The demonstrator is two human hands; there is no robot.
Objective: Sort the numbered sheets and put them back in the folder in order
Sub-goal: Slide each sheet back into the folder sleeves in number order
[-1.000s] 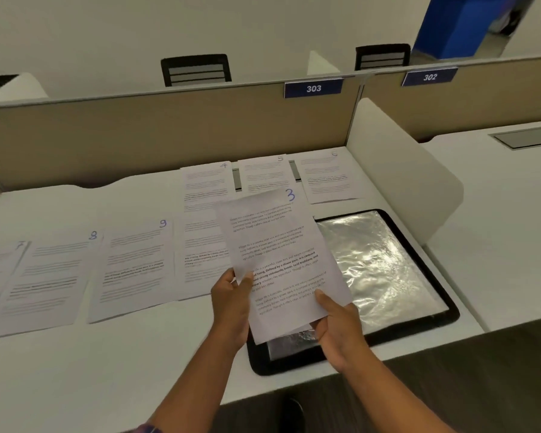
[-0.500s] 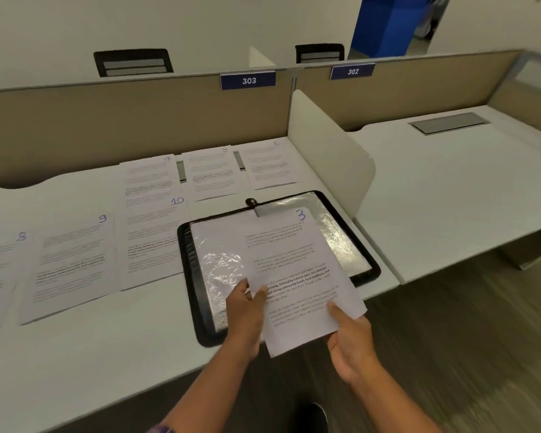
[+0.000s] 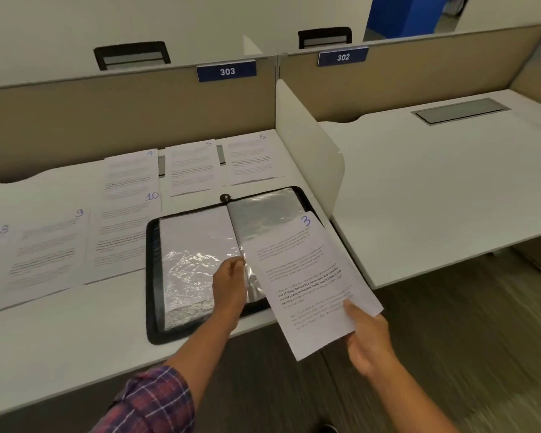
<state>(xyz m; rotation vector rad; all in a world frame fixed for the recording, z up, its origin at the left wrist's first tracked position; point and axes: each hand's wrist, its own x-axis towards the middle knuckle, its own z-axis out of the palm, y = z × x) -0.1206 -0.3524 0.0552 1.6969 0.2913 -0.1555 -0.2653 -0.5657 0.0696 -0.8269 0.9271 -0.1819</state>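
Right hand (image 3: 367, 335) pinches the lower corner of sheet 3 (image 3: 306, 276), thumb on top, tilted above the right side of the open folder (image 3: 152, 276); left hand (image 3: 230, 282) appears to pinch the edge of a clear sleeve (image 3: 197, 245) with curled fingers; judged best: lift that edge wide, then feed the sheet in squarely; other numbered sheets (image 3: 191, 167) lie on the desk (image 3: 60, 339) beyond.

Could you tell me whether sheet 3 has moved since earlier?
Yes: sheet 3 shifted rightward across the folder, from its left side to its right half.
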